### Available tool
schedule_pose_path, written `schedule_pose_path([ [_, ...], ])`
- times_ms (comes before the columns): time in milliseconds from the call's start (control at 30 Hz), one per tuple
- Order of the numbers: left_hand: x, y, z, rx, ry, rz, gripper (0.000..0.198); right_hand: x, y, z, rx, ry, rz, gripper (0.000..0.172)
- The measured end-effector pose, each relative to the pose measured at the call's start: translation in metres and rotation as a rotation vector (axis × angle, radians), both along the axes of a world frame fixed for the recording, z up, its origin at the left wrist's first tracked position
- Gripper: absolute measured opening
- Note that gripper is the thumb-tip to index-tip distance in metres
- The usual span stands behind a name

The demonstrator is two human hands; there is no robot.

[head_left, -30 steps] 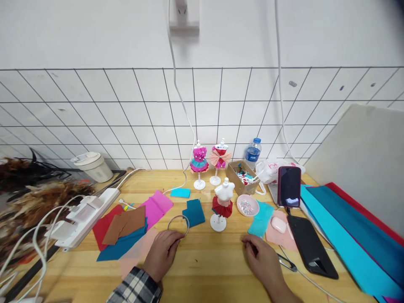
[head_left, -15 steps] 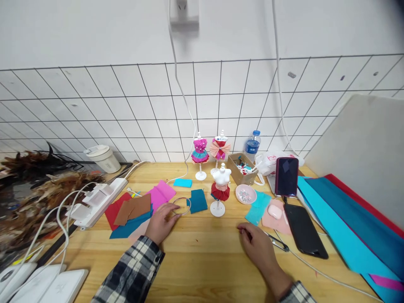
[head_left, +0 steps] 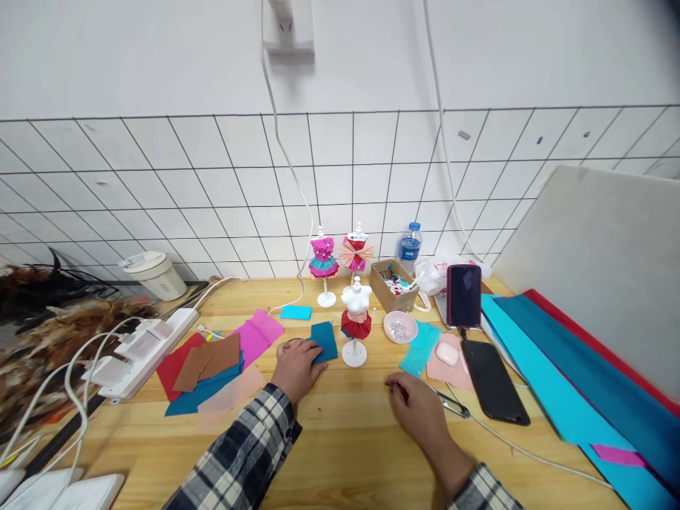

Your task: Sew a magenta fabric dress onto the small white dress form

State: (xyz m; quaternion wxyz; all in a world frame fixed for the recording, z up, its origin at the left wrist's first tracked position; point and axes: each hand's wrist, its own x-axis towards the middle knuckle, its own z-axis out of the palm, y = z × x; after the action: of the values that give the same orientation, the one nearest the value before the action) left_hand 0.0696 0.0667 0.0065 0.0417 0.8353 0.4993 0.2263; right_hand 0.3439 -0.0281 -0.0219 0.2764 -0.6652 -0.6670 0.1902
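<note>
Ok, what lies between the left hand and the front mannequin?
A dark teal cloth lies there, partly covered by the left hand, in the head view.

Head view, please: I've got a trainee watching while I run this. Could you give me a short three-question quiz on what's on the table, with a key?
1. How many mannequins stand on the table?
2. True or false: the bottle stands in front of the box.
3. Which hand is nearer the teal cloth beside the front mannequin?
A. right hand
B. left hand

Key:
1. Three: two at the back, one in front.
2. False: the bottle stands behind the box, by the wall.
3. B: the left hand is right by that cloth.
</note>
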Motion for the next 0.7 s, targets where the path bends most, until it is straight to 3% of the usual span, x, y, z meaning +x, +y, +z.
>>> schedule_pose_path([
  [333, -0.019, -0.02, -0.007, 0.108, -0.233, 0.186, 0.028, 0.003, -0.001, -0.003, -0.001, 0.03, 0.002, 0.031],
  [533, -0.026, -0.005, -0.004, 0.195, -0.333, 0.385, 0.04, 0.005, -0.004, -0.009, 0.003, 0.023, 0.003, 0.032],
  [600, -0.032, 0.001, 0.001, 0.212, -0.321, 0.37, 0.04, 0.006, -0.005, -0.011, 0.01, 0.017, 0.006, 0.032],
  [700, -0.042, 0.003, 0.005, 0.145, -0.23, 0.194, 0.032, 0.008, -0.005, -0.013, 0.018, 0.006, 0.005, 0.032],
])
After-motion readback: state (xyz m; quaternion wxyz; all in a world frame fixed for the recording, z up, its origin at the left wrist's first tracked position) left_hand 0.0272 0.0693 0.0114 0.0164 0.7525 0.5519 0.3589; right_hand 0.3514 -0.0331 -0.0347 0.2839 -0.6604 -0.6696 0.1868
